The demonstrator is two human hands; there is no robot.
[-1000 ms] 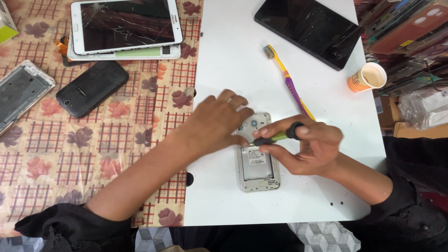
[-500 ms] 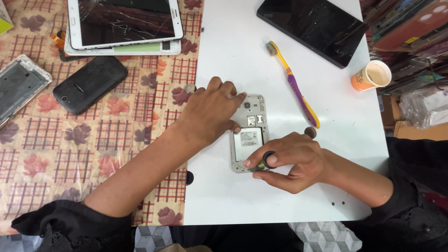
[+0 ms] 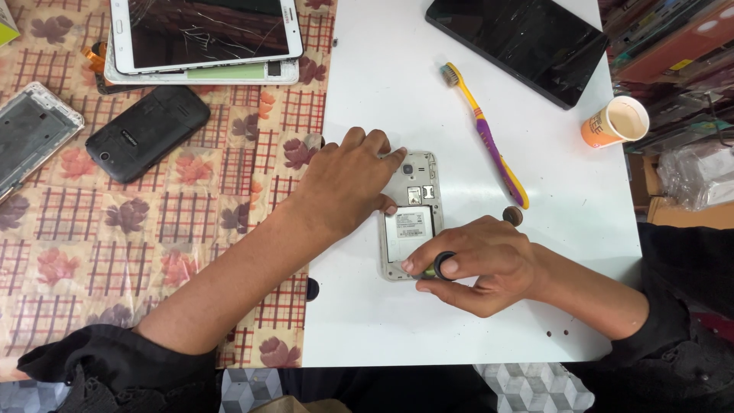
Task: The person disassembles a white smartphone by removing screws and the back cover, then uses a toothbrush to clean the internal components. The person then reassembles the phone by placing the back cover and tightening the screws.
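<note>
Open-backed silver phone flat on white board, back cover off, battery showing, camera end pointing away. Small dark round-capped tool, probably a screwdriver, at its lower edge.

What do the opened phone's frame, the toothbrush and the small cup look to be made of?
Opened phone: likely plastic frame with a matte silver finish, pale grey sheen along its rim. Toothbrush: glossy moulded plastic, yellow and purple handle. Cup: probably paper, thin rolled rim and printed orange wall.
</note>
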